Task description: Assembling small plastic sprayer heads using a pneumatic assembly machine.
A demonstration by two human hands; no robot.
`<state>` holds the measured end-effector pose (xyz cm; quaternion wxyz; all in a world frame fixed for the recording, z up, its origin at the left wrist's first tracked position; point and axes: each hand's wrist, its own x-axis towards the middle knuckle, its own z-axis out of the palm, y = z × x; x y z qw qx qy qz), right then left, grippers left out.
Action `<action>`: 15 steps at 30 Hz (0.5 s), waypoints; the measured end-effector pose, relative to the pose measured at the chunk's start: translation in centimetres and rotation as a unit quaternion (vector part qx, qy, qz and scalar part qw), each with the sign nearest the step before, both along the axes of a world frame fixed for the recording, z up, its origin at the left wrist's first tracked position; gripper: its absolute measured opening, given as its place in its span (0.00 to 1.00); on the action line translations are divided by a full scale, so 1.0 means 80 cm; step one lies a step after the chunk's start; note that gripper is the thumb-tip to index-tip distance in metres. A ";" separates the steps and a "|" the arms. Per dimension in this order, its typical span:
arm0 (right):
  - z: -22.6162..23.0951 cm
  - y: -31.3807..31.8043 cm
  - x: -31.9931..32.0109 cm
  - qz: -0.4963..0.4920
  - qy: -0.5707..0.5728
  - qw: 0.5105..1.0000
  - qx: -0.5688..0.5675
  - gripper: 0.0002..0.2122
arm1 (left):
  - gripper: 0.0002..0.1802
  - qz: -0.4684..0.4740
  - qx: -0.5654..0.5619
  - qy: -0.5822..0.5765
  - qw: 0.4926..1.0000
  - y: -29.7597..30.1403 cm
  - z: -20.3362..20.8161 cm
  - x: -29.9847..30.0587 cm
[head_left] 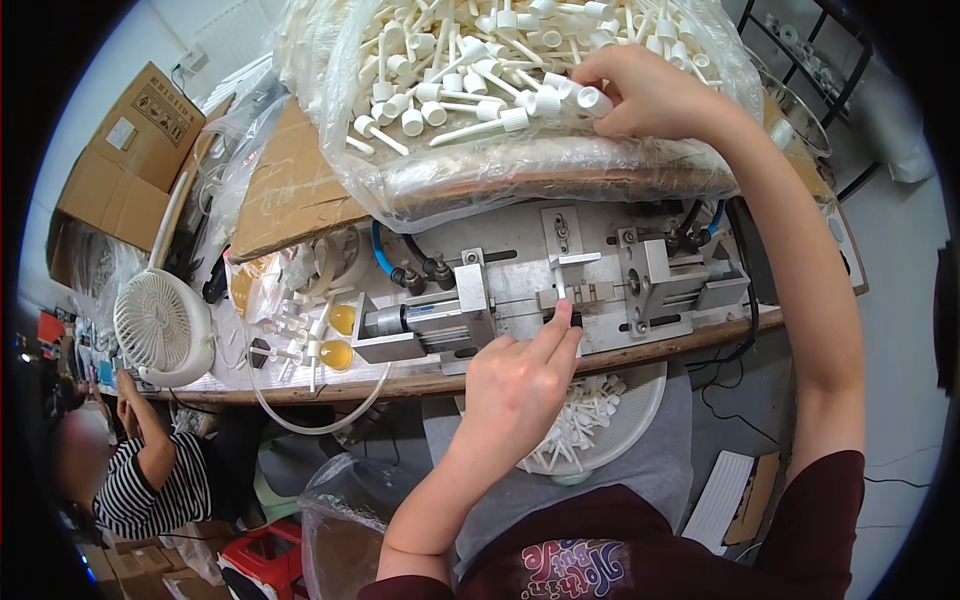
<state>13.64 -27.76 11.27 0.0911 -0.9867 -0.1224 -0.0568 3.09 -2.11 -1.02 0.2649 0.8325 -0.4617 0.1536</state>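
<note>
Steady left fingers point(552, 331) at the stem point(560, 284) on the jig point(593, 293) — pinching or only touching, cannot tell; with caps point(592, 101) in right fingers point(606, 65), at the near edge of the heap point(490, 80), grip lightly — no tangling.

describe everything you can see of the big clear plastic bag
The clear plastic bag looks thin, glossy and crinkled. It lies open, its near edge bunched in folds over brown cardboard behind the metal fixture. Inside is a heap of white ribbed caps with stems. The right hand reaches over its right side, holding at least one white cap; whether it touches the plastic is unclear. The picture's top edge cuts the bag off.
</note>
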 end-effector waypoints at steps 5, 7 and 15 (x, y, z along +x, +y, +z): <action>-0.027 0.002 -0.044 0.098 -0.303 0.948 0.025 0.10 | 0.18 -0.001 0.005 0.014 1.000 0.002 -0.001 0.000; -0.038 0.022 -0.077 0.085 -0.358 0.930 0.026 0.12 | 0.22 -0.014 -0.032 0.098 0.995 0.003 0.004 0.000; -0.094 0.084 -0.179 0.154 -0.389 0.908 -0.025 0.18 | 0.26 -0.084 -0.305 0.291 0.903 0.018 0.028 -0.010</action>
